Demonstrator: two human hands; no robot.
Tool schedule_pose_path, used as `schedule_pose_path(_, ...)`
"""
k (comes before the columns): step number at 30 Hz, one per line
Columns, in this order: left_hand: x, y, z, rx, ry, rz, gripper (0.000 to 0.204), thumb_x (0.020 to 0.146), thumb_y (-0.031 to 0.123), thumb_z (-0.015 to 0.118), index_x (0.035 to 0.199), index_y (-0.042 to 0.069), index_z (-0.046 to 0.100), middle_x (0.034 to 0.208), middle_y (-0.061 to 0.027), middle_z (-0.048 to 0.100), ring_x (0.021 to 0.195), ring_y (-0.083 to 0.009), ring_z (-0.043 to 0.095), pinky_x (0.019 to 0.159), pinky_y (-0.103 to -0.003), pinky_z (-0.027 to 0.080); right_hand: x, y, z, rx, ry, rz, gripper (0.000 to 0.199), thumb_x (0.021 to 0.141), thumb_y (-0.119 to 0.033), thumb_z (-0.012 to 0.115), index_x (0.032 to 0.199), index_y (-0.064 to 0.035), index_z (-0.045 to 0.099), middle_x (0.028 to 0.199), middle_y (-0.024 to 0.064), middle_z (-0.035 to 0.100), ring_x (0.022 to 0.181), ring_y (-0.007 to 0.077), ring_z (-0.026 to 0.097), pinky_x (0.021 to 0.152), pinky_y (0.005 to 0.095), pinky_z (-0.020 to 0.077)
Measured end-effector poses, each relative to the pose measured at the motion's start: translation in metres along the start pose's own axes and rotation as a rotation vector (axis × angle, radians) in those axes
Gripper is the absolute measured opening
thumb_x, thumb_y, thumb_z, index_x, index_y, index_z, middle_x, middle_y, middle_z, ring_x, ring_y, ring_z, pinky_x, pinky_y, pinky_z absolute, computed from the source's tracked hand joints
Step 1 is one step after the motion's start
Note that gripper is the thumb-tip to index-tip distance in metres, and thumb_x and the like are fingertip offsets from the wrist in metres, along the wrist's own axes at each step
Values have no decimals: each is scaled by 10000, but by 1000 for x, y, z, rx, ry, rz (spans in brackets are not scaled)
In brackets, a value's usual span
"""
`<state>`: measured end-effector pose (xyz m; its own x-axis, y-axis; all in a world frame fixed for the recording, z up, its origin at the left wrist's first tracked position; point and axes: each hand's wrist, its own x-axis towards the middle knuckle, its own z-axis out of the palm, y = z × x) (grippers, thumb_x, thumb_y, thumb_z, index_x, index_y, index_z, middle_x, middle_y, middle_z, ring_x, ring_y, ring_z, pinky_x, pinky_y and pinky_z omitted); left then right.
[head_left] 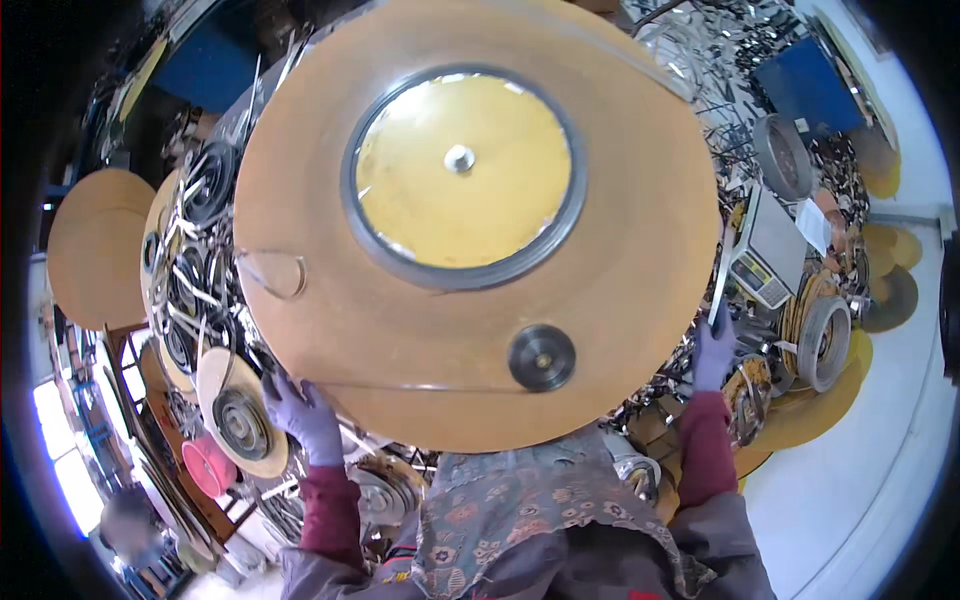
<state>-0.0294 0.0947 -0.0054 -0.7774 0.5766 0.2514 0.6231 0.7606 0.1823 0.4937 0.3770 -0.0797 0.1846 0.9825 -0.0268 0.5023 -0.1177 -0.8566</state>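
Observation:
A large round tan board (620, 300) lies in front of me. On it, a thin metal strip (430, 386) runs from a small dark coil (542, 358) to the board's left edge. There my left hand (305, 420), in a lavender glove, closes on the strip's end; its fingertips are partly hidden. My right hand (713, 355), gloved alike, is beyond the board's right edge, closed round the lower end of a flat pale metal strip (721, 275). A wide ring of wound grey strip (465, 277) surrounds a yellow disc (420, 200) with a pale central knob (459, 159).
A curved loose strip (300, 275) lies on the board's left. Scrap strips (735, 90) heap behind right, near a scale (768, 250) and metal rings (824, 343). At left are coils on a smaller disc (215, 375), a pink basin (208, 466) and a blurred person (133, 525).

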Motion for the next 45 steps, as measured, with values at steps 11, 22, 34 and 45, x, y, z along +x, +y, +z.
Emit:
schedule_pose_path(11, -8, 145, -6, 15, -119, 241, 402, 792, 100, 624, 1180, 27, 550, 1295, -195, 447, 1171, -376, 435, 972, -454, 352, 12, 96, 68, 396, -267, 161, 265, 892, -121, 527, 1122, 10, 526, 1044, 108, 614, 924, 202, 599, 813, 337, 499)
schedule_pose_path(22, -106, 243, 13, 288, -175, 277, 476, 875, 321, 529, 1214, -13, 527, 1264, -222, 498, 1142, -334, 508, 973, -437, 413, 253, 239, -306, -695, 203, -172, 636, 809, -254, 653, 1340, -20, 394, 1298, 224, 459, 1233, 388, 408, 1052, 414, 305)
schedule_pose_path(34, -122, 401, 5, 373, -279, 456, 384, 869, 127, 520, 1228, -10, 512, 1269, -254, 471, 1181, -394, 450, 1000, -454, 355, 298, 501, -549, -1157, -98, 394, 768, 737, -343, 648, 1346, 10, 341, 1126, 247, 582, 1081, 398, 528, 976, 413, 384)
schedule_pose_path(45, -90, 462, 5, -310, -99, 198, 406, 856, 137, 620, 1215, -23, 520, 1227, -173, 552, 1148, -289, 504, 1015, -379, 348, 300, 202, -519, -853, -296, -398, 511, 745, -39, 629, 1231, 23, 485, 975, 201, 591, 916, 373, 565, 797, 434, 448)
